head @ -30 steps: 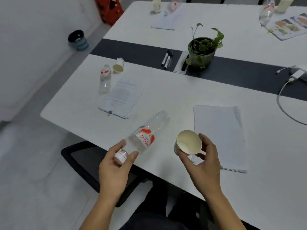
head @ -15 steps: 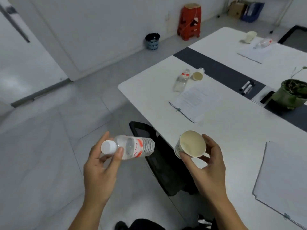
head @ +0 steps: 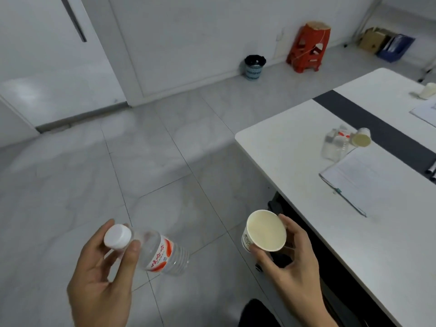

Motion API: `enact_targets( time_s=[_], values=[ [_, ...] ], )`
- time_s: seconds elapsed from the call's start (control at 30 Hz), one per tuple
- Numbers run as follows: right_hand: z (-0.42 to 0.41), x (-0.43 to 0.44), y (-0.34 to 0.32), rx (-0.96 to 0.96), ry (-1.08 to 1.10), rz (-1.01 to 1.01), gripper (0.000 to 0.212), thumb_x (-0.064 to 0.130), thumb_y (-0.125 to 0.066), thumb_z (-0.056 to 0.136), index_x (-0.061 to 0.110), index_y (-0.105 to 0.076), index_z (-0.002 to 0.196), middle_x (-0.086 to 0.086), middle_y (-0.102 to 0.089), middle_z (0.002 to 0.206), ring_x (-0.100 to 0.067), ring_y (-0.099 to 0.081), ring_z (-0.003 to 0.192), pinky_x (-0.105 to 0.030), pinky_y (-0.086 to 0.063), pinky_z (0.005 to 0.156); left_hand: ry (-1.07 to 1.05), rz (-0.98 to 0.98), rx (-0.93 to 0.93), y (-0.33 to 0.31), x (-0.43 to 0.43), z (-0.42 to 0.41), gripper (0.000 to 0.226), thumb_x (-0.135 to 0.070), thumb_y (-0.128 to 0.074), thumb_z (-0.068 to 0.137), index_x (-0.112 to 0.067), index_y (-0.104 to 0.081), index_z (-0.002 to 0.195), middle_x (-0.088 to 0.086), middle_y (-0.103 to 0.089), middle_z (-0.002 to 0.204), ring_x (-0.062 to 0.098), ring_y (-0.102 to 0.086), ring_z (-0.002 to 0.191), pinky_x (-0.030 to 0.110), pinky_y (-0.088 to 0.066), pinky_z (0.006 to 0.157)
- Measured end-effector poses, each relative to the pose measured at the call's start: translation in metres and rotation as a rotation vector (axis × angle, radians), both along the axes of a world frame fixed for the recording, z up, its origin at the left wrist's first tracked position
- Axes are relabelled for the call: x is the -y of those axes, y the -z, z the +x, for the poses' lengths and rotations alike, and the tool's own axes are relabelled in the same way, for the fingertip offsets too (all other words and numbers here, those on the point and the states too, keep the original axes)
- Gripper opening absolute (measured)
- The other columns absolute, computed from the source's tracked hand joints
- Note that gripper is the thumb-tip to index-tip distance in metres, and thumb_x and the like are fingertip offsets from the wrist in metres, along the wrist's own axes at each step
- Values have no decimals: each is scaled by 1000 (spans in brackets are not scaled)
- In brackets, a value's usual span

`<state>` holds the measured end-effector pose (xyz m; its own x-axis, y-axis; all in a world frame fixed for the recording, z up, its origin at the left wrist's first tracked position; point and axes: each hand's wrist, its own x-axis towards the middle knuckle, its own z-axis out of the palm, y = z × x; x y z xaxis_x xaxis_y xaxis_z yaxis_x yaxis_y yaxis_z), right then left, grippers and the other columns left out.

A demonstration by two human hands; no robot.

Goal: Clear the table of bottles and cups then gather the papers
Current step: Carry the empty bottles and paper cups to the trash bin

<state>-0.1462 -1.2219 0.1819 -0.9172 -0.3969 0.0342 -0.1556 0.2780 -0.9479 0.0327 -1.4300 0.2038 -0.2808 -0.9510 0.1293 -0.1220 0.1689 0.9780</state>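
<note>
Between left thumb and fingers: water bottle (head: 162,254), clear, red-and-white label, white cap (head: 117,237). The left hand (head: 103,274) pinches it at the neck, and its body points away to the right, over floor tiles.

Within the right fingers: paper cup (head: 264,231), cream inside, mouth tilted toward the camera. The right hand (head: 290,267) curls round its wall.

Beyond the right fingertips, on the white table (head: 283,149): second bottle (head: 335,145), blurred; second cup (head: 361,139) on its side, just beside it; clipped papers (head: 368,178), nearer the fingers; third cup (head: 428,90), farthest off.

Well beyond both hands, by the wall: waste bin (head: 254,67), red stool (head: 309,48).
</note>
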Motion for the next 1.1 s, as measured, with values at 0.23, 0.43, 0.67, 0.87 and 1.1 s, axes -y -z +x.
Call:
enact_targets(
  time_s=[0.23,0.43,0.67,0.87,1.1],
  values=[
    [-75,108,25,15,37,21,77,52,-82,61,36,-52,131,21,-57,127,-7,-60,114,-20,-54,83,66,26,41,31,103,-86,47,-17,-74,74,-32,-64,118,0,-73,114,23,-66,113,32,-53,93],
    [-198,238,20,65,-4,-35,72,35,-88,68,41,-49,129,23,-55,125,-1,-61,106,-21,-51,82,92,6,37,-1,222,-211,46,-14,-72,77,-32,-63,118,-3,-71,117,12,-66,113,24,-51,96],
    [-333,383,-9,-1,-88,-26,72,31,-88,70,38,-48,130,16,-56,129,-3,-59,113,-11,-49,80,65,-56,10,-23,351,-324,47,-21,-79,80,-33,-62,122,-6,-71,118,11,-66,112,27,-49,99],
    [-448,507,15,-2,-34,25,84,40,-87,66,34,-45,138,11,-55,129,0,-63,101,-9,-49,75,84,0,9,10,479,-449,44,-18,-73,78,-42,-63,115,-6,-71,117,7,-65,111,15,-49,94],
    [-586,597,-5,-53,192,36,82,54,-84,67,34,-46,137,13,-55,126,-4,-62,103,-15,-52,79,329,-2,42,-3,622,-641,41,-12,-73,82,-28,-63,119,-3,-69,119,9,-64,111,15,-49,93]
  ],
)
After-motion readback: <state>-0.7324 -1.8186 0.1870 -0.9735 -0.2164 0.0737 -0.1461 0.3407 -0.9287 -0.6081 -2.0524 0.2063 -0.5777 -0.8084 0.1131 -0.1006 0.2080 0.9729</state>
